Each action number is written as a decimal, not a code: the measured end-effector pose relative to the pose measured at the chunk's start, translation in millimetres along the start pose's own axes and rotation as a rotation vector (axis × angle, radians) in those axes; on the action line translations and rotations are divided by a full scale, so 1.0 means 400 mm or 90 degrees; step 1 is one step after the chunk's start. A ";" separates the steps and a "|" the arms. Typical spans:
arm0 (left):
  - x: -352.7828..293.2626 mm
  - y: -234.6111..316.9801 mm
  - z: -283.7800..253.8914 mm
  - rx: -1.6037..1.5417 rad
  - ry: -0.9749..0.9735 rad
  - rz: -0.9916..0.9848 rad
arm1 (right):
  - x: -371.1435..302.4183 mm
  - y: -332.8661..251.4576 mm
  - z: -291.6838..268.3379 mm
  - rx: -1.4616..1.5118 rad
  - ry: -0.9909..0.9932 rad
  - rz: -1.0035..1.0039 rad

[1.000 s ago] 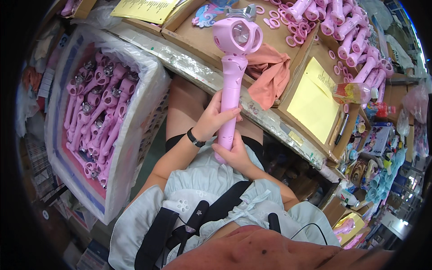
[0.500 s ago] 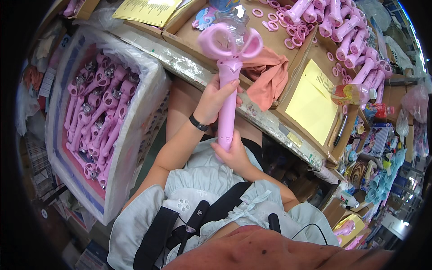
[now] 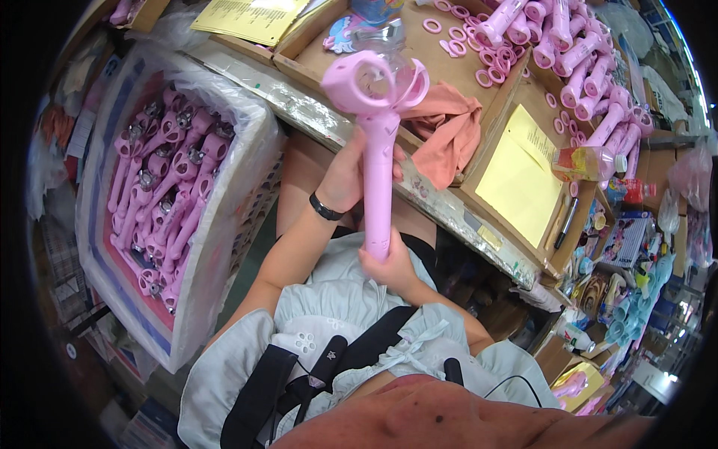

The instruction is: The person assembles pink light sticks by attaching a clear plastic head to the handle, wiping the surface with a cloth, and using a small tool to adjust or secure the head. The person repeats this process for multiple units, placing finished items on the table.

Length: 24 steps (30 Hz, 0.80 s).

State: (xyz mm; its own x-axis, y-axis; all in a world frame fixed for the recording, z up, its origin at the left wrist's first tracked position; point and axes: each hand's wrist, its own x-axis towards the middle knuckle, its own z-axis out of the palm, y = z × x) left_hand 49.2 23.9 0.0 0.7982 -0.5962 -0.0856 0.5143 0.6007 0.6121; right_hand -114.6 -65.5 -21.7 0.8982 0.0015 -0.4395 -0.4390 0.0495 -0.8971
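Between my two hands stands a pink toy wand, its looped head up and a clear plastic piece at the top. My left hand is closed round the upper handle, with fingertips showing on the far side. Lower down, my right hand grips the handle's bottom end near my lap. Just beyond the wand, an orange cloth lies crumpled in a cardboard tray.
A plastic-lined crate full of pink wands stands at my left. Pink rings and piled pink handles lie at the upper right. Yellow paper, a pen and a bottle sit on the right.
The wand has turned about its long axis, so its loops now face differently, and its head has shifted slightly left and down. Both hands keep hold of it.
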 end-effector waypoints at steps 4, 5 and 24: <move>0.008 0.038 -0.008 -0.058 -0.088 0.108 | -0.013 -0.020 0.001 -0.222 0.062 -0.115; 0.007 0.046 -0.007 -0.065 -0.121 0.128 | -0.013 -0.025 0.002 -0.262 0.085 -0.159; -0.055 0.039 0.056 -0.155 -0.001 0.049 | -0.021 -0.045 -0.028 0.235 -0.277 -0.008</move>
State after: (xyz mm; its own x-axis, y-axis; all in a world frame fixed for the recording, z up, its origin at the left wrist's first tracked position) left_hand 32.8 34.4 29.0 0.8375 -0.5447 -0.0447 0.5126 0.7545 0.4099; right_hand -114.4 -77.5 -2.5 0.8635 0.4062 -0.2990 -0.4617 0.3980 -0.7927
